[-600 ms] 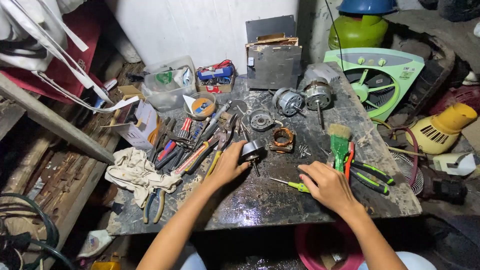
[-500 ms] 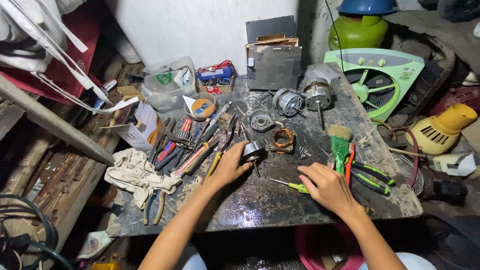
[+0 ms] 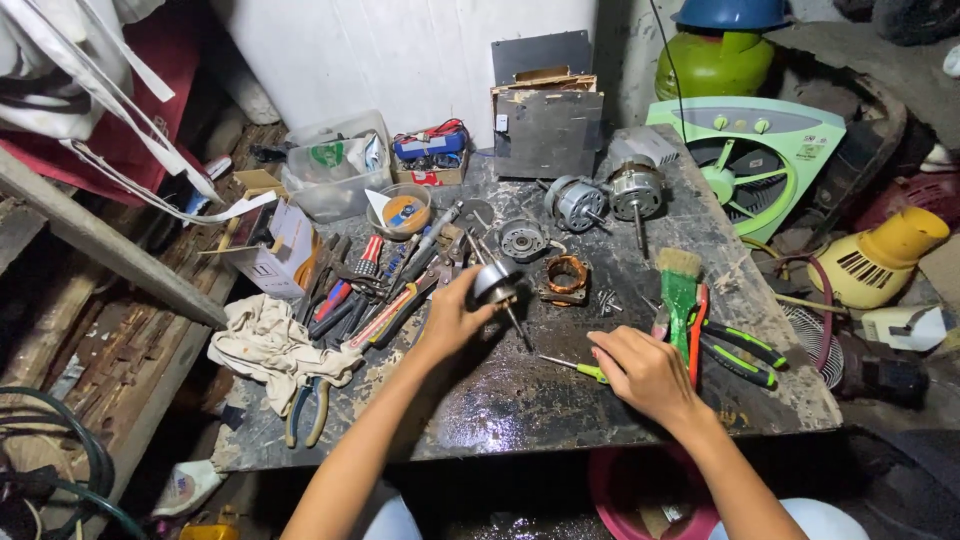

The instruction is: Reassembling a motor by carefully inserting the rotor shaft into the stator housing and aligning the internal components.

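The rotor (image 3: 497, 283), a round grey metal piece with a thin shaft slanting down out of it, sits in our left hand (image 3: 452, 318), whose fingers curl closed around its left side and hold it just above the stained worktable (image 3: 520, 400). Just beyond that grip lie a copper-wound coil (image 3: 567, 274) and a round bearing housing (image 3: 522, 239), and to its left a heap of pliers and screwdrivers (image 3: 375, 290). Our right hand (image 3: 645, 372) rests palm down with loosely bent fingers, its fingertips touching the green-handled screwdriver (image 3: 575, 368) without closing on it, beside a green paintbrush (image 3: 679, 295).
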